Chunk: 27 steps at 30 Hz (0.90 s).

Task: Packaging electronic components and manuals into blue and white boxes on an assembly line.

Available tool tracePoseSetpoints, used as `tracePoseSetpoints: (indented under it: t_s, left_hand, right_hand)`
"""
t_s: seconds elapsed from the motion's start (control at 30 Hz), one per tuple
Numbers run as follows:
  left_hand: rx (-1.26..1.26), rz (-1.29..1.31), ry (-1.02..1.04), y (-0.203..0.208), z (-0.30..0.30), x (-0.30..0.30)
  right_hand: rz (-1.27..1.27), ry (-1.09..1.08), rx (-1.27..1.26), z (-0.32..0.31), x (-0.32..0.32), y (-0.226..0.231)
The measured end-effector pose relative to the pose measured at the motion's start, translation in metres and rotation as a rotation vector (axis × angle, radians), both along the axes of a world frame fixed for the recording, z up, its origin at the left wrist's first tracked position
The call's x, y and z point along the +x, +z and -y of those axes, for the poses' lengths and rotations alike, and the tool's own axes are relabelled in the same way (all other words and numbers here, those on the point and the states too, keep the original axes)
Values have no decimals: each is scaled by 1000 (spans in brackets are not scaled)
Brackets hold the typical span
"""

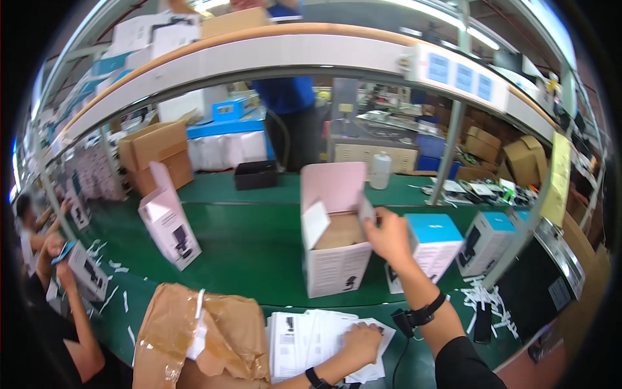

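Observation:
An open white carton (337,269) stands on the green work surface in front of me, its tall pinkish lid raised and its side flaps spread. Brown cardboard shows inside. My right hand (390,235) pinches the right side flap at the carton's top edge. Lower down, my left hand (363,342) lies over fanned white leaflets (310,340), its bent fingers on a tilted sheet; the fingertips are partly blurred. Just right of the open carton is a closed box with a blue top (433,228), partly hidden by my right arm.
Crumpled brown paper with tape (201,337) lies left of the leaflets. Another open white carton (170,227) stands farther left, near a co-worker's hands (58,253). More blue-topped boxes (487,243), paper strips (489,305) and a metal post (448,152) are rightward. Behind stand a black tray (256,176) and bottle (381,170).

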<state>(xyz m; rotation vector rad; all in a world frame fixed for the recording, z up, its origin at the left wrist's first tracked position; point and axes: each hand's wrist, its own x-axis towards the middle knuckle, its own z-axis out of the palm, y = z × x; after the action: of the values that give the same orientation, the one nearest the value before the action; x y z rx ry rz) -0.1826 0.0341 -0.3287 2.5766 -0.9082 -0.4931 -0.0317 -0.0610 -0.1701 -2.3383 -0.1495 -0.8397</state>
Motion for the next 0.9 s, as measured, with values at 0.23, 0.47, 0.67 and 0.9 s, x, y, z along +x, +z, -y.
tracePoseSetpoints:
  t_s: [0.23, 0.47, 0.67, 0.9]
  left_hand:
    - [59, 214, 201, -10, -8, -1]
    - [-172, -36, 65, 22, -32, 12]
    - [-43, 209, 87, 64, -48, 3]
    - [-136, -147, 53, 97, -82, 1]
  right_hand:
    - [-76, 232, 147, 7, -14, -18]
    - [-17, 134, 90, 8, -9, -20]
    - [-22, 88, -25, -4, -2, -25]
    - [78, 217, 453, 16, -22, -58]
